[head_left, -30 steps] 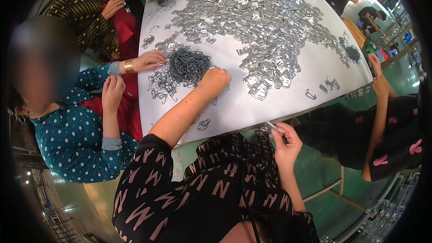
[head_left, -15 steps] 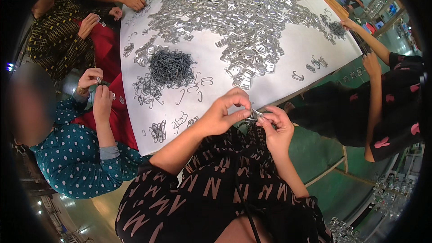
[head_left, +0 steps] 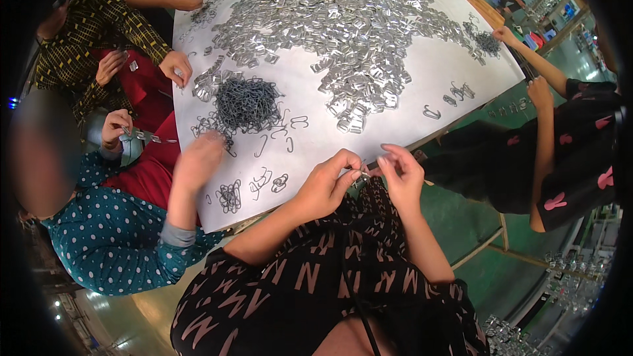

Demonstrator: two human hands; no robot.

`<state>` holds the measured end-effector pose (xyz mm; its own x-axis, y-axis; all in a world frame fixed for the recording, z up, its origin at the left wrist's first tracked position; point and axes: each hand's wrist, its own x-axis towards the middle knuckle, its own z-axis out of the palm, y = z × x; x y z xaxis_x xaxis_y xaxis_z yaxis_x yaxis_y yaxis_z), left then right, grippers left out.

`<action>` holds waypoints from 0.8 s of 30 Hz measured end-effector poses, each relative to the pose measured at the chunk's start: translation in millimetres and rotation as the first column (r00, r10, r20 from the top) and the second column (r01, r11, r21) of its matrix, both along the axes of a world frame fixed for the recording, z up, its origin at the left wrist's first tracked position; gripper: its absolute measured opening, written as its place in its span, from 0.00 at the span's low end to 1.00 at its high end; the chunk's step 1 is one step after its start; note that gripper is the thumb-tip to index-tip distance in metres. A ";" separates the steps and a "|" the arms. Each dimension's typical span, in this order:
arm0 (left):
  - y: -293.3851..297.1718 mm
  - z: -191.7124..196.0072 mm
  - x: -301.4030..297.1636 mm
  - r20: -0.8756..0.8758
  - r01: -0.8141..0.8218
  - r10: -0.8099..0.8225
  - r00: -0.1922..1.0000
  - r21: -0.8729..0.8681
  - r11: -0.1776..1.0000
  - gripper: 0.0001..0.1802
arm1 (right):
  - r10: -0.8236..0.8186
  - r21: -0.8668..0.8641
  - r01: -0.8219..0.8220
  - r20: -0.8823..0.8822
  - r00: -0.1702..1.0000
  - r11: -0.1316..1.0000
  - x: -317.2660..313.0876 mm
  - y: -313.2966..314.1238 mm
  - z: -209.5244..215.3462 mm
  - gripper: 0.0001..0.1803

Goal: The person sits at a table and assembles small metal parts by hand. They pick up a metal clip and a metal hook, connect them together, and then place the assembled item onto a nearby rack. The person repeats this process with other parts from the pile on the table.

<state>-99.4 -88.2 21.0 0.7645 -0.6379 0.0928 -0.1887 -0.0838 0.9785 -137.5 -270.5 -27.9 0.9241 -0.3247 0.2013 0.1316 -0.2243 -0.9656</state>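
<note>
At the table's near edge, my left hand (head_left: 323, 186) is closed, thumb and forefinger pinching a small shiny metal piece (head_left: 362, 178), like a flat buckle or hook; its exact shape is too small to make out. Just right of it, my right hand (head_left: 403, 177) is raised with thumb and fingers apart, and nothing shows between them. Ahead of my hands, a large heap of flat silver metal buckles (head_left: 356, 46) covers the white tabletop (head_left: 297, 72). A dense pile of dark grey wire hooks (head_left: 247, 104) lies at the left, with loose hooks (head_left: 262, 178) nearer me.
At the left, a co-worker in a dotted teal top (head_left: 125, 237) reaches a hand (head_left: 198, 158) over the table beside the hooks. Another in a yellow-checked top (head_left: 72, 53) works beyond. A person in black (head_left: 560, 151) stands at the right, near a small hook pile (head_left: 486, 43).
My right hand's fingers have come off the metal piece and spread; my left hand keeps its pinch, slightly lower. The teal-topped co-worker's hand has moved over the table toward the hooks.
</note>
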 end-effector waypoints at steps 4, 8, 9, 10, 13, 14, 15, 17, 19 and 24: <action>-3.7 -8.9 -7.2 0.142 -0.054 0.062 0.988 -0.055 0.997 0.05 | -0.100 -0.458 0.052 -0.081 0.992 0.887 47.3 -0.1 -24.1 0.14; -5.6 -12.5 -11.7 0.143 -0.066 0.077 0.987 -0.079 0.995 0.05 | -0.164 -0.674 0.029 -0.137 0.977 0.738 79.9 8.8 -39.1 0.15; -5.6 -14.4 -12.0 0.145 -0.072 0.083 0.986 -0.080 0.994 0.05 | -0.177 -0.706 0.022 -0.147 0.973 0.707 83.9 9.8 -41.6 0.15; -5.3 -15.2 -11.6 0.146 -0.076 0.088 0.985 -0.081 0.994 0.05 | -0.146 -0.593 -0.025 -0.239 0.960 0.805 85.8 7.8 -41.8 0.15; 0.9 -11.5 -11.2 0.077 -0.035 0.033 0.996 0.027 0.999 0.02 | -0.066 -0.328 -0.064 -0.370 0.927 0.942 87.8 -2.1 -45.3 0.15; 0.4 -13.3 -11.5 0.072 -0.035 0.033 0.997 0.023 0.999 0.03 | -0.089 -0.328 -0.030 -0.340 0.936 0.944 85.7 -2.1 -48.7 0.15; -0.5 -16.0 -11.0 0.066 -0.034 0.033 0.997 0.019 0.999 0.03 | -0.112 -0.326 0.005 -0.309 0.945 0.945 84.0 -2.1 -50.5 0.14; -2.8 -17.8 -11.0 0.072 -0.029 0.027 0.997 0.025 0.999 0.03 | -0.152 -0.524 0.017 -0.216 0.964 0.851 83.0 5.3 -45.2 0.13; -5.5 -17.6 -11.7 0.094 -0.021 0.016 0.995 0.044 0.999 0.03 | -0.174 -0.642 0.047 -0.135 0.976 0.765 83.3 11.4 -43.8 0.12; -7.9 -14.5 -13.3 0.155 -0.052 0.045 0.987 0.045 0.998 0.04 | -0.068 -0.396 -0.039 -0.253 0.965 0.917 89.6 2.9 -54.1 0.09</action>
<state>-112.8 -96.1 6.5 0.7736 -0.6070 0.1817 -0.3315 -0.1433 0.9325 -47.9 -267.6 -81.9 0.9567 -0.2819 0.0729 -0.1141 -0.5933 -0.7969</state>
